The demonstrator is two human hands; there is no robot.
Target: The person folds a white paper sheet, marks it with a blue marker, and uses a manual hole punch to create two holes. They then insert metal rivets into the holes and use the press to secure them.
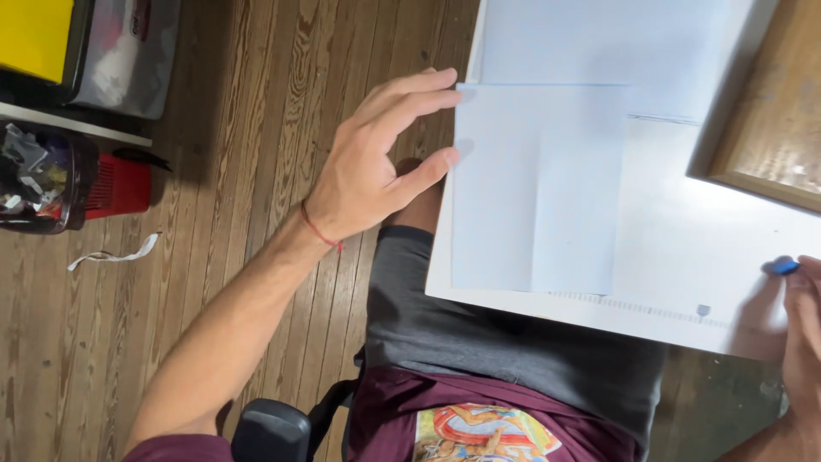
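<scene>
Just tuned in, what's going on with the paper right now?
A seated person works at a white board on their lap. The left hand is open, fingertips touching the left edge of a folded pale blue sheet. The right hand pinches a small blue object at the board's right edge.

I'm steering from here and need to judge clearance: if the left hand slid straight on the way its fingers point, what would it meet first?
The left hand points right, and its fingertips are already at the left edge of the folded pale blue paper on the white board. It would probably meet that paper first, though contact height is unclear.
</scene>
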